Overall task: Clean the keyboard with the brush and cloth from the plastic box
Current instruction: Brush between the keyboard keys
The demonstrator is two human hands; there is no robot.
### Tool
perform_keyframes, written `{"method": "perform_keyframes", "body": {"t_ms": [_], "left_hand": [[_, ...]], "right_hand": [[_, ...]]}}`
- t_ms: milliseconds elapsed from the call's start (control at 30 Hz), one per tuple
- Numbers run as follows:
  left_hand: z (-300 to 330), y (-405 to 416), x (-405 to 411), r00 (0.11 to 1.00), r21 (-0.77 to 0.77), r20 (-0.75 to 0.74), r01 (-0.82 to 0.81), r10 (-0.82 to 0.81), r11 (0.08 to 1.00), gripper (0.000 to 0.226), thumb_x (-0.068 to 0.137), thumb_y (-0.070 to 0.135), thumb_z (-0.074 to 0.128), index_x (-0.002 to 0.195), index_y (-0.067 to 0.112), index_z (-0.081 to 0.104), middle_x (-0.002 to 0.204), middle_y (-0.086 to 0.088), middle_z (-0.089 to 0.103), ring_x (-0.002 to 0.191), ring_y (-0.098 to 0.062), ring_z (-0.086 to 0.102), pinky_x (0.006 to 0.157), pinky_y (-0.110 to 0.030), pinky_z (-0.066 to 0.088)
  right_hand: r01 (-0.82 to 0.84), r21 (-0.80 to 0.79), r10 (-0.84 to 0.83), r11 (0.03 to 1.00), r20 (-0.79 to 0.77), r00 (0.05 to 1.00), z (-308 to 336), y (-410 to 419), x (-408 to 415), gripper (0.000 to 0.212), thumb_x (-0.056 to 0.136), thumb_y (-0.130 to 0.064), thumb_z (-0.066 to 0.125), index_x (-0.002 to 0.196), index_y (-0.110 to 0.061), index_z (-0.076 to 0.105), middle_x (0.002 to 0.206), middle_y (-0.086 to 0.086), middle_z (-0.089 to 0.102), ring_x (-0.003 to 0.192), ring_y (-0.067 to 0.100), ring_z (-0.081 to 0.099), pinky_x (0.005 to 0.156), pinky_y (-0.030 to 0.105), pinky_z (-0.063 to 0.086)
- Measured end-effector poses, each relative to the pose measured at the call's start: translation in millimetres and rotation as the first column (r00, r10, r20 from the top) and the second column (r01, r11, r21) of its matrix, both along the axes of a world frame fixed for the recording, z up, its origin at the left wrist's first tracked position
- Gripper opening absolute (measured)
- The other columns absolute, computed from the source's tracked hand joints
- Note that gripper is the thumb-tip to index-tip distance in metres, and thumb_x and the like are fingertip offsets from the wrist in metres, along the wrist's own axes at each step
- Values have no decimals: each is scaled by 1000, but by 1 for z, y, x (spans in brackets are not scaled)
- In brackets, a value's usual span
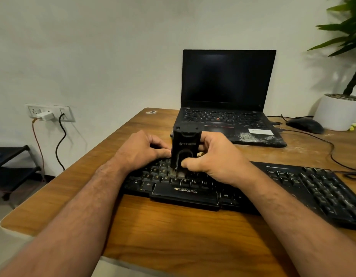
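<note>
Your brown wood-grain table [173, 226] carries everything, with a white potted plant [338, 111] at its far right corner. An open black laptop with a dark screen [228, 80] stands at the far edge, a black corded mouse [305, 125] to its right. Nearer you lies the long black plastic keyboard marked ZEBRONICS [243, 188], running from the table's centre to its right edge.

Your right hand [211, 162] grasps the upright black rectangular plastic box-shaped brush tool [184, 150]: thumb on its near face, fingers curled round its far side. Its pale bristled lower end touches the letter keys above the V and B keys. Faint branding shows on its near face; the wording is illegible.

Your left hand [141, 149] is curled, fingertips meeting the tool's left side.
</note>
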State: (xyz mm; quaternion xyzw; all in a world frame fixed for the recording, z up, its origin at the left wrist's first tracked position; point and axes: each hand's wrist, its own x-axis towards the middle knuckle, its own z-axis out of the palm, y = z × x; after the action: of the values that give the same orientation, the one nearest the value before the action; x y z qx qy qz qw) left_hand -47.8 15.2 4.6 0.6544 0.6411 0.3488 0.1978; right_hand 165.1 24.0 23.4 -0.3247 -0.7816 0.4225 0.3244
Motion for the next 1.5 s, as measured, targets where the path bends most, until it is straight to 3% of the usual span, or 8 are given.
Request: {"method": "perform_keyframes", "body": {"t_ms": [233,400,600,767,967,1133,1300,1500], "left_hand": [[3,-3,2,988,28,-149,-26,30,999,7,83,32,75,78,36,77,70,26,70,69,9,64,68,-14,44],[4,-5,3,975,29,-222,8,-1,1000,7,83,40,73,86,35,78,85,19,74,84,2,67,91,-31,53],[6,-8,5,966,44,-258,16,-4,999,5,86,36,71,84,37,76,81,20,73,78,5,65,84,-26,52],[6,-8,5,967,55,-256,19,-4,998,6,83,40,73,87,38,77,85,21,73,84,5,65,90,-29,53],[10,-11,7,948,39,-317,27,-13,999,6,86,40,69,84,43,73,84,20,72,82,4,64,87,-27,52],[10,-12,9,941,44,-339,5,10,999,16,85,46,69,97,38,77,84,26,67,83,7,61,89,-24,50],[11,-12,12,919,35,-394,20,-5,999,12,89,43,65,96,47,74,76,25,64,73,5,57,77,-24,47],[10,-9,13,910,19,-415,-1,9,1000,22,89,43,64,111,41,71,112,17,70,99,0,56,101,-31,46]], "right_hand": [[-97,-41,99,994,57,993,4,-6,9,44,78,-2,79,112,-28,69,98,-10,77,90,7,74,82,29,59],[183,98,-189,978,53,981,0,3,8,42,76,-14,82,112,-33,70,93,-14,76,75,-2,70,72,27,58],[-32,12,31,999,63,998,0,-8,10,39,79,-9,80,107,-34,69,96,-14,76,87,2,73,78,27,60],[202,84,-205,976,31,978,2,-1,6,39,77,-7,79,104,-33,69,82,-11,72,56,4,64,56,20,52],[38,-42,-38,998,-12,999,2,-8,10,39,74,-2,82,98,-30,68,92,-7,77,85,10,74,77,32,61],[234,122,-239,965,34,970,2,0,7,39,75,-13,81,96,-41,65,89,-14,74,79,4,72,78,33,61],[-5,-11,5,1000,56,998,3,-6,12,42,76,-6,82,108,-30,71,94,-12,77,85,8,74,80,34,60],[233,102,-237,967,21,971,3,2,10,39,74,-10,81,93,-41,68,86,-14,76,67,2,70,72,31,61]]}}
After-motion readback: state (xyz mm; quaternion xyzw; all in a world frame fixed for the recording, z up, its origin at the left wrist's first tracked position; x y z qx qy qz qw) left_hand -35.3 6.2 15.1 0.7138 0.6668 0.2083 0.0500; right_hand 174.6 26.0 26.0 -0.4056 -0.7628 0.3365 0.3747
